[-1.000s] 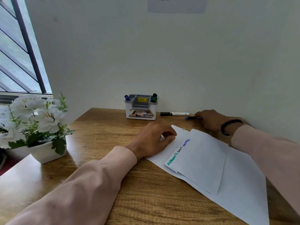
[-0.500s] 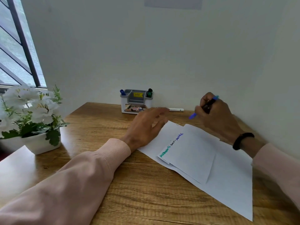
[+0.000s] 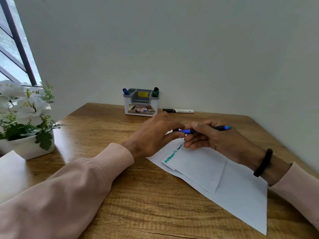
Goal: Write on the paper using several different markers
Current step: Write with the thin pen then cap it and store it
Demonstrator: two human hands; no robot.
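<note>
I see the right hand (image 3: 212, 137) gripping the blue marker (image 3: 203, 130) level above the paper (image 3: 241, 192) at the table's (image 3: 138, 204) right edge. The left hand (image 3: 155, 133), earlier resting apart, now pinches the marker's cap end.

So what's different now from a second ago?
The right hand picked the blue pen up from beside the wall and brought it over the paper. The left hand left the paper and now pinches the pen's cap end. The holder and white marker stayed put.
</note>
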